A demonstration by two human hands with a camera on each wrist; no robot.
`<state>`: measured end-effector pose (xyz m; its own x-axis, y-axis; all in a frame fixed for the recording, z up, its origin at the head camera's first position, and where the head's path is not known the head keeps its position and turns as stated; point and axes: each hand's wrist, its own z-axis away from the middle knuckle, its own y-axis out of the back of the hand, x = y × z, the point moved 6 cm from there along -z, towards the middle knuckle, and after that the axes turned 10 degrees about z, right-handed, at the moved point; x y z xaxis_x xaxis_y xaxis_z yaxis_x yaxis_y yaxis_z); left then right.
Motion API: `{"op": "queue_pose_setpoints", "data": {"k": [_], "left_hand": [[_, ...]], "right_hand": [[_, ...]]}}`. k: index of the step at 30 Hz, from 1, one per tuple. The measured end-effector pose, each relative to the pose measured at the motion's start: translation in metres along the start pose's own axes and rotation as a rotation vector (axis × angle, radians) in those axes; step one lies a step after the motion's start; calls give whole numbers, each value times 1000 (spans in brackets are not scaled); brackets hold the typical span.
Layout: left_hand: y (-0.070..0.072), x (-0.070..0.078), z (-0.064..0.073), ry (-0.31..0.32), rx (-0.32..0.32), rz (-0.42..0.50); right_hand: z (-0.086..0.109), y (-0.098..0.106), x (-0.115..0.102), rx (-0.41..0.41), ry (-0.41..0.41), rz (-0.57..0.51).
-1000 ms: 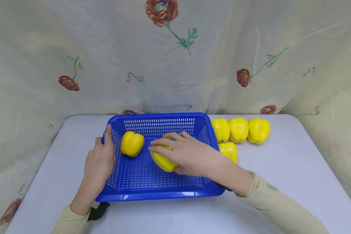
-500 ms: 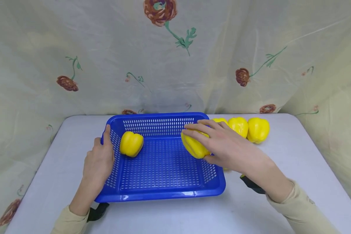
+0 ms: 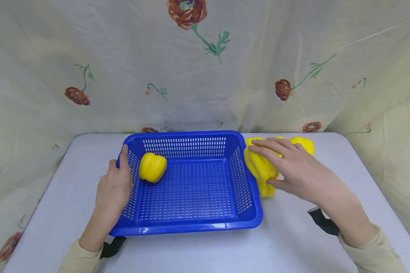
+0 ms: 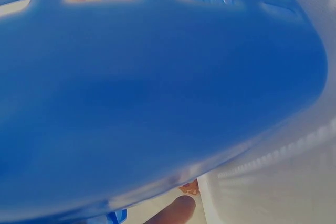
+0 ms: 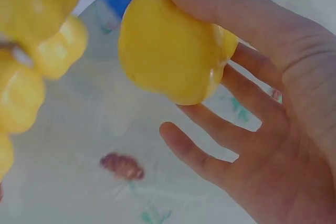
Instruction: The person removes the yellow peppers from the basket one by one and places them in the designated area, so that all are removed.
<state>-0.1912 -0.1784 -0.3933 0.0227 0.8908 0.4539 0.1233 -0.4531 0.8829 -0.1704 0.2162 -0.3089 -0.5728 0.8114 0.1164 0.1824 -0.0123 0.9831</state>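
A blue plastic basket [image 3: 188, 228] with slotted walls stands on the table, and one yellow bell pepper [image 3: 152, 167] lies at its left inside. My left hand [image 3: 114, 189] grips the basket's left rim; the left wrist view is mostly filled by the blue wall [image 4: 157, 87], a fingertip [image 4: 181, 209] below its edge. Just outside the right rim, my right hand [image 3: 302, 176] holds another yellow bell pepper [image 3: 260, 163] between thumb and fingers. In the right wrist view the thumb presses on this pepper [image 5: 168, 51] while the little finger sticks out apart from it.
Several more yellow bell peppers, partly hidden behind my right hand, lie right of the basket, among them a far-right pepper [image 3: 304, 145] and a near pepper [image 3: 266, 189]. Behind the white table [image 3: 208, 252] hangs a flowered curtain [image 3: 123, 57].
My right hand has carried its bell pepper from inside the basket, up over the right rim, to above the peppers outside. The left hand stays on the rim.
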Motion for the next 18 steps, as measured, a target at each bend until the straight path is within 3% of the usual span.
{"op": "queue_pose_setpoints", "data": {"k": [7,18], "left_hand": [[1,-1,2,-1,4,2],[0,0,1,-12,11,1]], "right_hand": [[20,-12,35,-65,-139,29],[47,-52,59,-198,-228,-21]]}}
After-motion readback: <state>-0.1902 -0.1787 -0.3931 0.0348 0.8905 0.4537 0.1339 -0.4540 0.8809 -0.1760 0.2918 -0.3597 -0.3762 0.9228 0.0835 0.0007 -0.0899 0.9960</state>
